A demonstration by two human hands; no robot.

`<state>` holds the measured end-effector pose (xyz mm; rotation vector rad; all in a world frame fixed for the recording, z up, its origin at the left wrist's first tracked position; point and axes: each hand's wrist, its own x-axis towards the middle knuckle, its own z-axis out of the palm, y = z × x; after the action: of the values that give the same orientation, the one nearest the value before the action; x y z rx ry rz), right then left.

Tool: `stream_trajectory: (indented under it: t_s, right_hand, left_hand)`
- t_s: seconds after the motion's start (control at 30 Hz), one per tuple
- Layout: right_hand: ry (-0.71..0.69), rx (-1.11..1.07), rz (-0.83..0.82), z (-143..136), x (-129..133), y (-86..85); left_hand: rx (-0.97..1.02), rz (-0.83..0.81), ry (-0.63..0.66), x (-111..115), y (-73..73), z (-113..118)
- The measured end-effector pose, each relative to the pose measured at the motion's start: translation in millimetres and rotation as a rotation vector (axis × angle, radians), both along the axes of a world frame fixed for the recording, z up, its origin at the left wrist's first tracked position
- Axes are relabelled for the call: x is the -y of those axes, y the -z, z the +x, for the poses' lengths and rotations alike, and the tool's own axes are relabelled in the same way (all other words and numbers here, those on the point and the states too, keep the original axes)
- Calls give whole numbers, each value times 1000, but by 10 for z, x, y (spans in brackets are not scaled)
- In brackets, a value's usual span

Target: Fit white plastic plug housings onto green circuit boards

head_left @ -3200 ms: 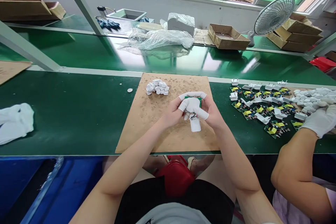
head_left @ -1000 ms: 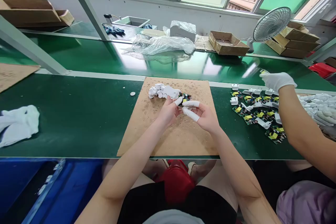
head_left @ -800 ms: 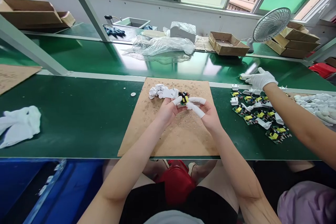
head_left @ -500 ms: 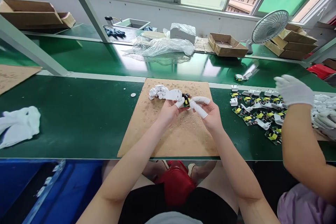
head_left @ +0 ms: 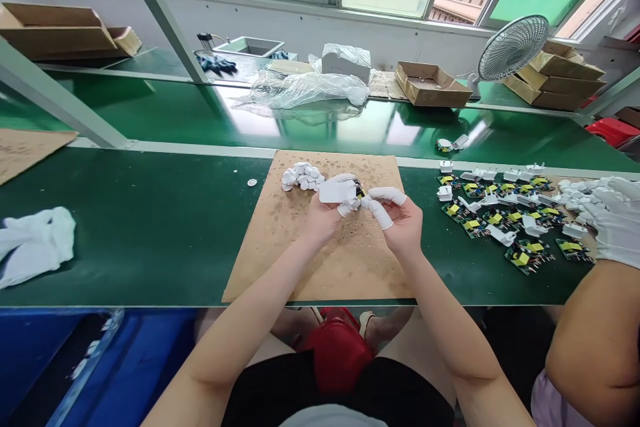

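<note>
My left hand (head_left: 324, 219), with white finger cots on its fingertips, is closed on a white plastic part (head_left: 334, 192) that has a small dark circuit board (head_left: 359, 191) with a yellow component at its right end. At the board's right side is my right hand (head_left: 403, 219), its finger cots also white and its thumb and fingers pinched together. Whether it grips the board itself or a small piece is hidden by the fingers. Just behind my left hand lies a heap of small white round caps (head_left: 303, 177) on the brown board (head_left: 320, 273).
Right of me, several circuit boards (head_left: 495, 219) with white parts lie in rows. A co-worker's gloved hand (head_left: 617, 217) is over a pile of white pieces. One board assembly (head_left: 444, 145) sits on the far green belt. White gloves (head_left: 45, 240) lie left; a fan (head_left: 515, 47) stands behind.
The white part has turned in my left hand, showing a flatter, rectangular side. The co-worker's hand has moved right, uncovering more boards. The assembly on the far belt appears slightly further left.
</note>
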<state>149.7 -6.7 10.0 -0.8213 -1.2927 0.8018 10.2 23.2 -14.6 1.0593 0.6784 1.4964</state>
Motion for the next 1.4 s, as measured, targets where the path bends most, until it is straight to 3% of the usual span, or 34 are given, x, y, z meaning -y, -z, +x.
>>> stream_trajectory:
  t_s: [0.13, 0.33, 0.47, 0.57, 0.7, 0.83, 1.03, 1.17, 1.3, 1.4]
  right_hand:
    - [21, 71, 76, -9, 20, 24]
    - [-60, 70, 85, -33, 19, 52]
    - [-65, 83, 52, -24, -10, 70]
    - [-11, 119, 59, 25, -21, 79]
    - [63, 325, 282, 96, -7, 82]
    - [155, 577, 583, 76, -9, 107]
    - [245, 663, 757, 41, -49, 168]
    - [172, 675, 681, 118, -48, 138]
    - [-46, 628, 470, 199, -46, 95]
    - [-97, 651, 469, 209, -51, 78]
  left_hand:
    - [-97, 77, -76, 36, -7, 21]
    - [-228, 71, -232, 146, -92, -13]
    - [-143, -3, -184, 146, -75, 17]
    - [45, -127, -39, 129, -55, 85]
    - [251, -276, 94, 143, -104, 127]
    - [300, -326, 90, 172, -168, 103]
    - [305, -338, 81, 168, -157, 91]
    - [298, -301, 160, 184, -155, 77]
    - [275, -312, 212, 197, -104, 18]
    - [237, -329, 227, 195, -43, -22]
